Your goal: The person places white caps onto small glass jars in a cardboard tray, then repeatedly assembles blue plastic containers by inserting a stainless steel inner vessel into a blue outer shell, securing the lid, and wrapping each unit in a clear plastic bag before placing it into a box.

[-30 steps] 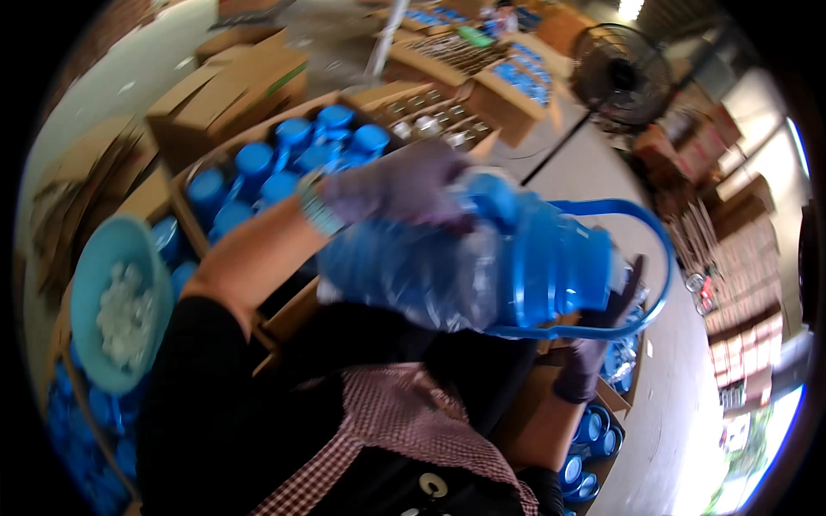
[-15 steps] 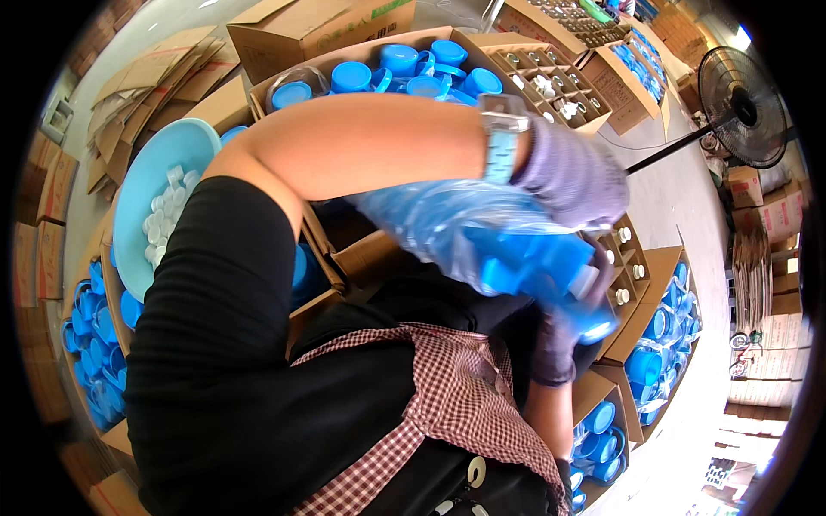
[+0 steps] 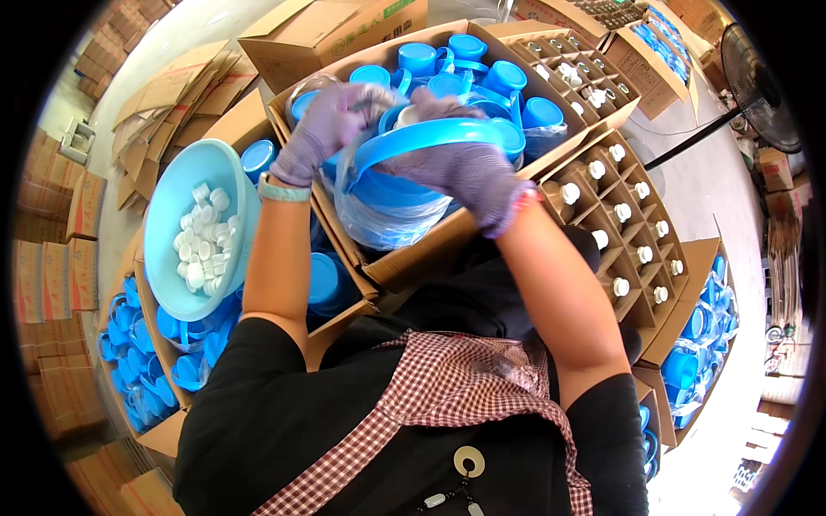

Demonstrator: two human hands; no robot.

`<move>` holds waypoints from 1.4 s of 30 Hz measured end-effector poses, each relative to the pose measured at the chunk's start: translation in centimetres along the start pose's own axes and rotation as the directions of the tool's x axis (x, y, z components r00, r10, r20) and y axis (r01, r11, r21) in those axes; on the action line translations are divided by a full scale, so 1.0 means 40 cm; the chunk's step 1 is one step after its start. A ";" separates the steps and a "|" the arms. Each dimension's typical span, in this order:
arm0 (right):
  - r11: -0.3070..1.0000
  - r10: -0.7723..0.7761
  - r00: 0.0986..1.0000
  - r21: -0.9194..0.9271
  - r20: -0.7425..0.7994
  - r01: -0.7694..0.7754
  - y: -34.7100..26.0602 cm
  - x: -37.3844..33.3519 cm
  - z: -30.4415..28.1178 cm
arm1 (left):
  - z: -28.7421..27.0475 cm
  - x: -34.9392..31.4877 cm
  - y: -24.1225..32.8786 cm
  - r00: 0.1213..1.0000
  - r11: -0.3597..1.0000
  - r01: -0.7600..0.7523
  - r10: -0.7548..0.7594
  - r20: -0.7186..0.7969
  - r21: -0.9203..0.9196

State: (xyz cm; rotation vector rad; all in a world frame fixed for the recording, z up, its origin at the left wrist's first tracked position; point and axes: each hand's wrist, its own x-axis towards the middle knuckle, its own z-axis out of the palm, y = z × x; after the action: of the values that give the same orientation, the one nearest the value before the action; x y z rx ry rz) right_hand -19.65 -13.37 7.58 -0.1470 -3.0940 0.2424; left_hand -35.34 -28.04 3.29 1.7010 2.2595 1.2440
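A large blue plastic jug (image 3: 389, 196), wrapped in clear plastic film, stands tilted in the open carton in front of me. Its curved blue handle (image 3: 430, 134) arches across my right hand (image 3: 449, 163), which wears a purple glove and reaches in at the jug's mouth. Those right fingers are partly behind the handle, beside a small whitish piece I cannot make out. Over the jug's left rim is my left hand (image 3: 331, 129), also gloved. Its fingers curl near the film and are smeared by motion, so what they grip, if anything, is unclear.
Several blue jugs fill the carton (image 3: 516, 150). At the left, a light-blue basin (image 3: 163, 228) holds white caps. White-capped bottles stand in a divided box (image 3: 594, 202) at the right. Beyond are a standing fan (image 3: 761, 86) and flattened cardboard (image 3: 176, 95).
Both hands have moved left from the right side to the carton. The film-wrapped blue jug now sits in the carton. My left arm no longer crosses in front of me.
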 end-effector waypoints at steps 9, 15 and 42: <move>0.802 -0.247 0.943 0.593 0.222 0.071 -0.017 -0.066 0.566 | 0.208 -0.297 -0.260 0.655 0.734 0.398 -0.648 0.390 0.551; 0.806 0.069 0.991 0.579 0.116 -0.124 0.068 -0.111 0.417 | 0.170 -0.127 -0.123 0.832 0.845 0.354 -0.480 0.277 0.401; 0.809 -0.100 0.960 0.541 -0.260 0.231 0.153 -0.219 0.519 | 0.263 -0.299 -0.210 0.822 0.937 0.276 -0.346 0.451 0.216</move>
State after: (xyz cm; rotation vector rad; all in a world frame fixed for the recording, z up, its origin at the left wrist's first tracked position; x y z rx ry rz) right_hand -11.24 -11.39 -14.12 0.1128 -2.6468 1.0426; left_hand -32.16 -32.63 -13.84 1.3914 2.2183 0.5216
